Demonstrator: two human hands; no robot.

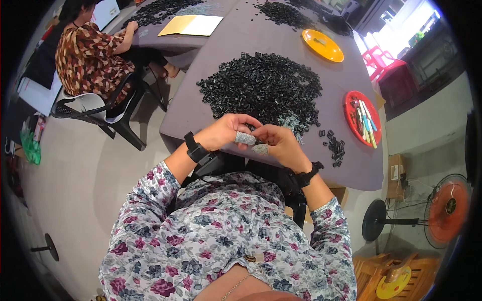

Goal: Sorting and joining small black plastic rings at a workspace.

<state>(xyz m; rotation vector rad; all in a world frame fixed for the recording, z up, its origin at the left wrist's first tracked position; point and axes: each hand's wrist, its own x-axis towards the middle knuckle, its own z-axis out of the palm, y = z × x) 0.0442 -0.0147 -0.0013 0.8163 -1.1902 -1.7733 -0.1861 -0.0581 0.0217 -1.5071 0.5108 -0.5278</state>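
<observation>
My left hand (226, 132) and my right hand (285, 144) meet fingertip to fingertip at the near table edge. Both are closed in a pinch around a small black piece (258, 142), mostly covered by the fingers. Grey speckled wraps cover a finger or thumb on each hand. Just beyond lies a large heap of small black plastic pieces (261, 85). Thin pale grey-green scraps (293, 122) are gathered at its near edge, close to my right hand. Farther right, a smaller scatter of black pieces (335, 148) rests on the tablecloth.
The grey-covered table (201, 135) also bears a red plate (352, 126) with several knife-like tools, a yellow plate (316, 42) and more black heaps (283, 14). A seated person (95, 50) works at the left. A fan (448, 210) stands at the right.
</observation>
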